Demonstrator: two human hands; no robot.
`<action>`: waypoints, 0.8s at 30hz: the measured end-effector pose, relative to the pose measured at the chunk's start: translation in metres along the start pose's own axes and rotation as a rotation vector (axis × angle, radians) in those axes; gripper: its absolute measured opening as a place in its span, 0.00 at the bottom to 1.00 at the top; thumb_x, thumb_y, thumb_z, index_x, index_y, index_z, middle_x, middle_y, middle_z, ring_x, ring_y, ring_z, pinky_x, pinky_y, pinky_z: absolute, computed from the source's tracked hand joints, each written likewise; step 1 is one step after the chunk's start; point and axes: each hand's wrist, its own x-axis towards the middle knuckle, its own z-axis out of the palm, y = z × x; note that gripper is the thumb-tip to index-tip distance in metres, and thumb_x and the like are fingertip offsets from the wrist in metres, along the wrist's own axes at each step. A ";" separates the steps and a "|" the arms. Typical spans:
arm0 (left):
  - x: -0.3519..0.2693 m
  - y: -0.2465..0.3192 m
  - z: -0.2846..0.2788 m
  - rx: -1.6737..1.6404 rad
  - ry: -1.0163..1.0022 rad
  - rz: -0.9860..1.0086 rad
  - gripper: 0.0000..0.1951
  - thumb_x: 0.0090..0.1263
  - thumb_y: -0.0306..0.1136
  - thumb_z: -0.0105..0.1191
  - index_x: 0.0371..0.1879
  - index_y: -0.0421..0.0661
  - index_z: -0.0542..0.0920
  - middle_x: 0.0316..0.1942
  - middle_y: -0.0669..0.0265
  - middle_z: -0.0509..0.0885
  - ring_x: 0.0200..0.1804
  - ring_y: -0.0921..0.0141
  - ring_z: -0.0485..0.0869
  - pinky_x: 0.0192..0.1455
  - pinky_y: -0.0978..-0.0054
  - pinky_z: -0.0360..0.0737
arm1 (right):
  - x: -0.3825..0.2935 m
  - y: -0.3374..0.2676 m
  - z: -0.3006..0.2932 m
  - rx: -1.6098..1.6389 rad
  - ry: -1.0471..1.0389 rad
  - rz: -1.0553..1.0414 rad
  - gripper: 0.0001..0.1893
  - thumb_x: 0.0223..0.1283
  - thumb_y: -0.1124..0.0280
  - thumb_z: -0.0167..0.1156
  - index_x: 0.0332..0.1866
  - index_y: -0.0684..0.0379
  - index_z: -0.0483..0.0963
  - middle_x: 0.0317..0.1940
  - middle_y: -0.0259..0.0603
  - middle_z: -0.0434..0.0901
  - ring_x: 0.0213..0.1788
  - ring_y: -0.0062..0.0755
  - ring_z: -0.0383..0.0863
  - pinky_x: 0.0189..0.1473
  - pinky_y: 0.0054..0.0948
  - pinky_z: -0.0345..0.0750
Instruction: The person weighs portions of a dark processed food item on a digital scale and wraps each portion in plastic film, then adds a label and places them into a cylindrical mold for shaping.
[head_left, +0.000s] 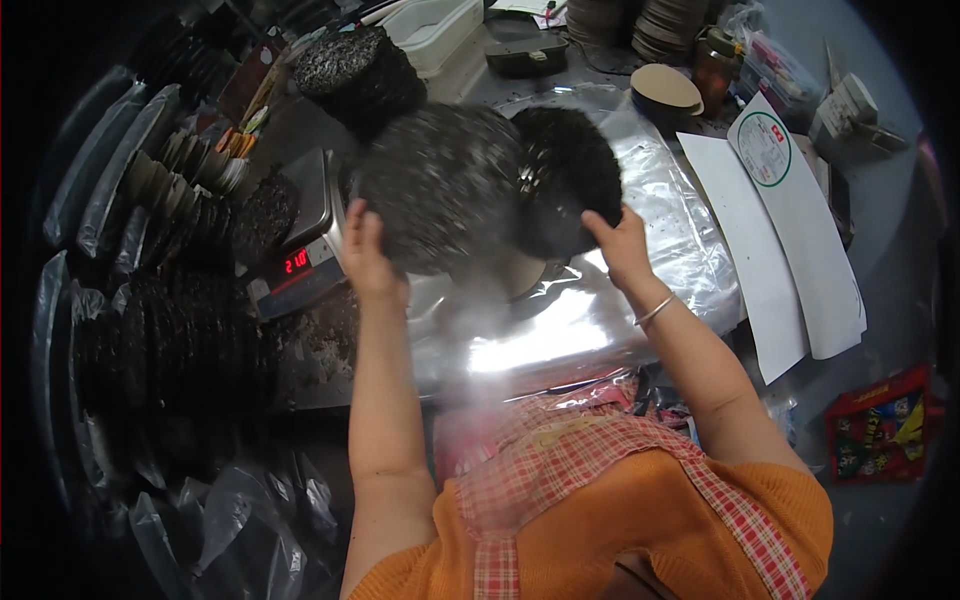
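Observation:
My left hand (370, 251) grips the left edge of a round, dark disc of what looks like dried seaweed (442, 187), blurred by motion. My right hand (626, 244) holds a second dark disc (566, 180) by its lower right edge, thumb on the near face. The two discs are raised and tilted side by side, and the left one overlaps the edge of the right. Below them a clear plastic sheet (660, 195) covers the table. Part of a pale round piece (517, 277) shows beneath the discs.
A digital scale (300, 262) with a lit red display stands left, beside rows of dark discs (187, 337) and plastic-wrapped packs (127, 172). Behind are a stack of dark discs (360, 71), a white plastic tub (431, 30) and a jar (716, 67). White printed sheets (795, 247) overhang the right edge.

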 end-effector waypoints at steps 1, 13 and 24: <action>-0.009 -0.021 -0.003 0.143 -0.014 -0.027 0.20 0.62 0.25 0.49 0.55 0.39 0.70 0.54 0.59 0.74 0.53 0.66 0.74 0.58 0.69 0.70 | 0.006 0.000 -0.004 0.027 0.075 0.003 0.16 0.52 0.72 0.60 0.44 0.71 0.73 0.35 0.47 0.81 0.38 0.31 0.78 0.43 0.29 0.74; -0.043 -0.068 0.064 1.692 -0.913 0.448 0.39 0.55 0.63 0.50 0.67 0.68 0.55 0.71 0.56 0.45 0.71 0.50 0.40 0.65 0.37 0.39 | 0.019 -0.016 -0.038 0.161 0.103 0.005 0.14 0.55 0.71 0.61 0.43 0.68 0.73 0.36 0.40 0.80 0.37 0.25 0.77 0.42 0.23 0.73; -0.045 -0.050 0.074 0.857 -0.706 0.255 0.50 0.45 0.50 0.65 0.67 0.46 0.53 0.68 0.50 0.51 0.69 0.51 0.51 0.67 0.56 0.54 | -0.008 -0.043 0.019 0.236 -0.234 -0.168 0.23 0.59 0.72 0.57 0.59 0.66 0.63 0.48 0.43 0.75 0.48 0.28 0.75 0.51 0.23 0.73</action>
